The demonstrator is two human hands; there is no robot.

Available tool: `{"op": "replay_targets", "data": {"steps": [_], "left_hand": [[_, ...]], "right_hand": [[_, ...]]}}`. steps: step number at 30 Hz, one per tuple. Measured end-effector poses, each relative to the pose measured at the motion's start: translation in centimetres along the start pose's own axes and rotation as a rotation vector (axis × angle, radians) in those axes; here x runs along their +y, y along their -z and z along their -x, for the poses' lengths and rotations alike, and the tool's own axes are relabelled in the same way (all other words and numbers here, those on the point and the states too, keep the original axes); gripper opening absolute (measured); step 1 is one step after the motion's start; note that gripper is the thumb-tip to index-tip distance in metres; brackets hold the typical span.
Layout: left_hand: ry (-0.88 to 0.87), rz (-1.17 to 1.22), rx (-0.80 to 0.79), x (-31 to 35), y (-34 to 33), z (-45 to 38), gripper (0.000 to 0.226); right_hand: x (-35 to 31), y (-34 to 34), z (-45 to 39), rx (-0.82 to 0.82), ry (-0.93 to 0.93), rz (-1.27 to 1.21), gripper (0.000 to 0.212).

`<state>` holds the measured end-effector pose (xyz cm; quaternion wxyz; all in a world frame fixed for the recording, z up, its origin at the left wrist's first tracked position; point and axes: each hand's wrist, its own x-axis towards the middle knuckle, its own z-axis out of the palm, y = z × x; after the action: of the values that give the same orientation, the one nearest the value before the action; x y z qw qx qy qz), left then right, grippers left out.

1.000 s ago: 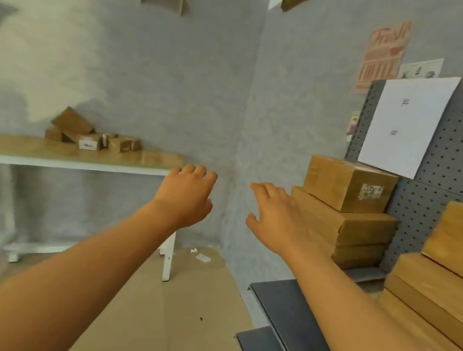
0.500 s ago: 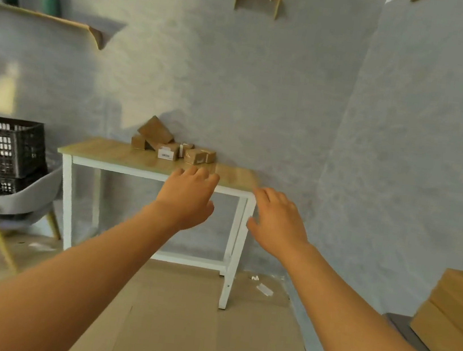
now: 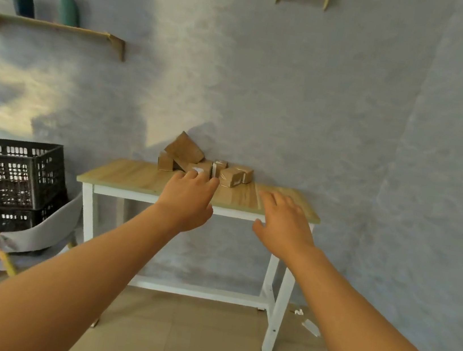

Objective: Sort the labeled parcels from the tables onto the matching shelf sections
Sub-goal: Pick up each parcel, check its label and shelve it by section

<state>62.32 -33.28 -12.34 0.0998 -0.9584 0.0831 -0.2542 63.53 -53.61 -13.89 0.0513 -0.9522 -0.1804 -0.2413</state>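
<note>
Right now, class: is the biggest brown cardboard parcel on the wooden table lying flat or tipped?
Tipped. The biggest brown cardboard parcel leans at an angle on smaller parcels, one corner raised toward the wall.

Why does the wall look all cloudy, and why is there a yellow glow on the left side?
In the head view, the wall looks smeared and soft, likely from blur; warm light falls in patches on its left part; the parcels cast a dark shadow behind them; the wide lens bends the wall shelf and stretches the arms near the edges.
</note>
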Motion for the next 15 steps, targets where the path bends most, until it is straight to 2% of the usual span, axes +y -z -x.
{"op": "replay_targets", "data": {"steps": [5, 15], "left_hand": [[-0.012, 0.004, -0.014, -4.1, -4.6, -5.7, 0.048], [0.032, 0.027, -0.044, -10.0, -16.3, -18.8, 0.048]], "right_hand": [[-0.8, -4.2, -7.1, -0.013, -0.011, -0.007, 0.053], [1.8, -14.6, -22.9, -0.063, 0.011, -0.070, 0.058]]}}
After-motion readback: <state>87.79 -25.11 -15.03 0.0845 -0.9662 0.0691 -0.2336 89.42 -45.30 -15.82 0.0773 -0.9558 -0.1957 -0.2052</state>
